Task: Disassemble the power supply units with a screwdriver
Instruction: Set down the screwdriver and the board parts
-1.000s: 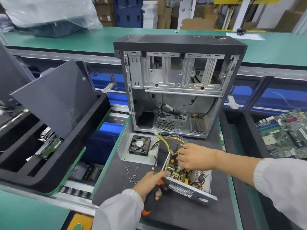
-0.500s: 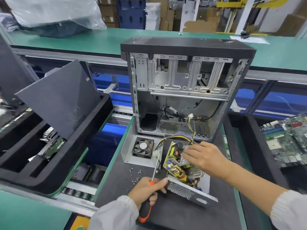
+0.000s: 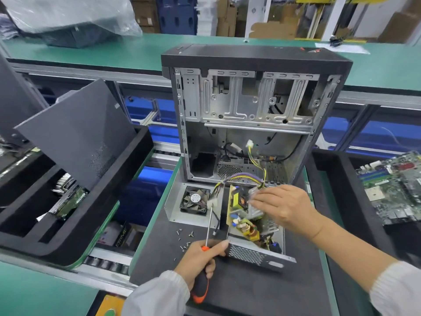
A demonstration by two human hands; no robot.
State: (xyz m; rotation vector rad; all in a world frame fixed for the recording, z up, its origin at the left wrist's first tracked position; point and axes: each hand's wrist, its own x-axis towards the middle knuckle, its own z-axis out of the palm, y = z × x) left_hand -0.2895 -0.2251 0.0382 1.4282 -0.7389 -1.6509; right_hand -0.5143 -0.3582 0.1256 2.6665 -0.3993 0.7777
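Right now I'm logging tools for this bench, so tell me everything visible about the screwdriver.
The screwdriver has a thin bare metal shaft and a black handle with orange ends. It points up and away, its tip near the fan plate, touching nothing visible. The left hand grips its handle, thumb resting against the power supply case.

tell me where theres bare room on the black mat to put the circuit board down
Bare mat lies in front of the power supply case, between the two sleeves, and at the front left corner below the loose screws. It is crowded farther back: the fan plate, the circuit board and the computer case fill it.
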